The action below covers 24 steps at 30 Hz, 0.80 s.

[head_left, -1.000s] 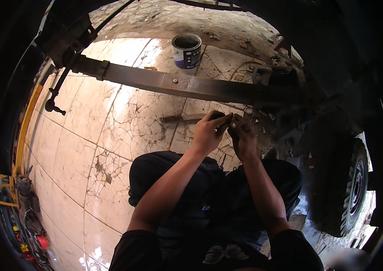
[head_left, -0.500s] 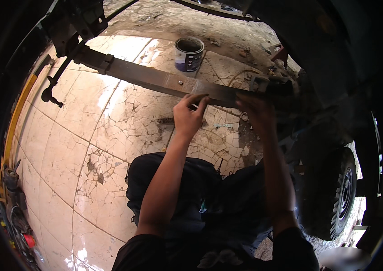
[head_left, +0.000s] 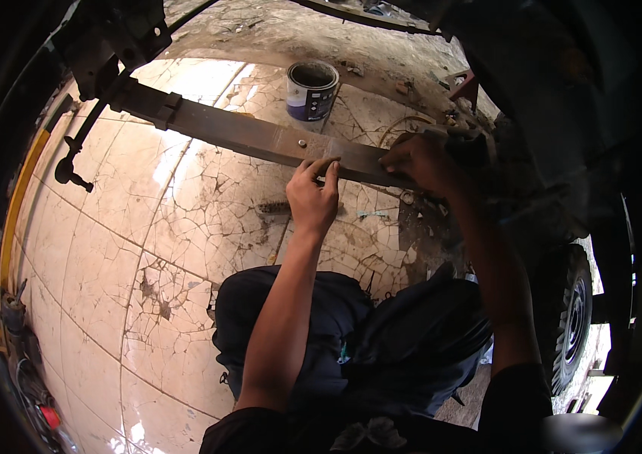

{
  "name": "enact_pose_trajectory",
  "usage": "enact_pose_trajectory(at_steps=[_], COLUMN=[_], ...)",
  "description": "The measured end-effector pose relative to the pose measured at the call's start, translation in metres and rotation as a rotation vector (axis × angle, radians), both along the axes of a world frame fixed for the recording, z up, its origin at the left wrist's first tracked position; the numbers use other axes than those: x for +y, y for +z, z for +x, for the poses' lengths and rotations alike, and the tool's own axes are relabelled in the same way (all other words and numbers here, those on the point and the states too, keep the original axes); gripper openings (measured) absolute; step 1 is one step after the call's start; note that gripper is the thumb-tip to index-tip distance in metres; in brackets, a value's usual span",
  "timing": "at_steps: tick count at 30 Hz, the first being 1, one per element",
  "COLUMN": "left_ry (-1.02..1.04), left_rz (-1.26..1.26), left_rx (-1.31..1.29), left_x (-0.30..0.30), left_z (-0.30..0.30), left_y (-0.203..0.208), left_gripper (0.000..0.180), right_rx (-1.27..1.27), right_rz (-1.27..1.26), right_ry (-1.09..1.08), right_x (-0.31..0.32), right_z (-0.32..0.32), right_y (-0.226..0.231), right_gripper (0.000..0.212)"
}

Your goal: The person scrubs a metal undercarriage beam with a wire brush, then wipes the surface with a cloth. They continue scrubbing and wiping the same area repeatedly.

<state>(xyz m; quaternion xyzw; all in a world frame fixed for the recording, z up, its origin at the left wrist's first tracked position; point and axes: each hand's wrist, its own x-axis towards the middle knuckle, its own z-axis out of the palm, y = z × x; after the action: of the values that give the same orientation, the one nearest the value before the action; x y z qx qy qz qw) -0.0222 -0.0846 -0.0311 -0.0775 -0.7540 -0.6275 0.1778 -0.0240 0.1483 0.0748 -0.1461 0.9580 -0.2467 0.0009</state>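
Note:
A long rusty leaf spring runs across in front of me, from the upper left toward the dark right. A small round bolt head stands on its top face. My left hand is closed on the near edge of the leaf spring, just right of that bolt head. Farther right, my right hand reaches over the leaf spring with its fingers bent together at the top face. Shadow hides whatever its fingertips may hold.
A paint bucket stands on cracked tiles beyond the leaf spring. What looks like a brush lies left of my left wrist. A rod with a jointed end hangs at left. A tyre stands at right.
My right hand has moved from the leaf spring's near edge up over its top face, its elbow swinging outward. My left hand stays on the edge, with its grip slightly changed.

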Motion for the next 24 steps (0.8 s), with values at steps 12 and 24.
enact_pose_trajectory(at_steps=[12, 24], left_ry=[0.066, 0.166], left_rz=[0.156, 0.331], left_rx=[-0.046, -0.547], left_x=[-0.004, 0.007], left_z=[-0.012, -0.015], left_y=[0.005, -0.018], left_gripper=[0.02, 0.044], right_rx=[-0.016, -0.099], right_rz=[0.08, 0.061], right_ry=[0.054, -0.015], right_x=[-0.052, -0.044], right_z=[-0.032, -0.036], right_y=[0.002, -0.003], right_gripper=[0.02, 0.021])
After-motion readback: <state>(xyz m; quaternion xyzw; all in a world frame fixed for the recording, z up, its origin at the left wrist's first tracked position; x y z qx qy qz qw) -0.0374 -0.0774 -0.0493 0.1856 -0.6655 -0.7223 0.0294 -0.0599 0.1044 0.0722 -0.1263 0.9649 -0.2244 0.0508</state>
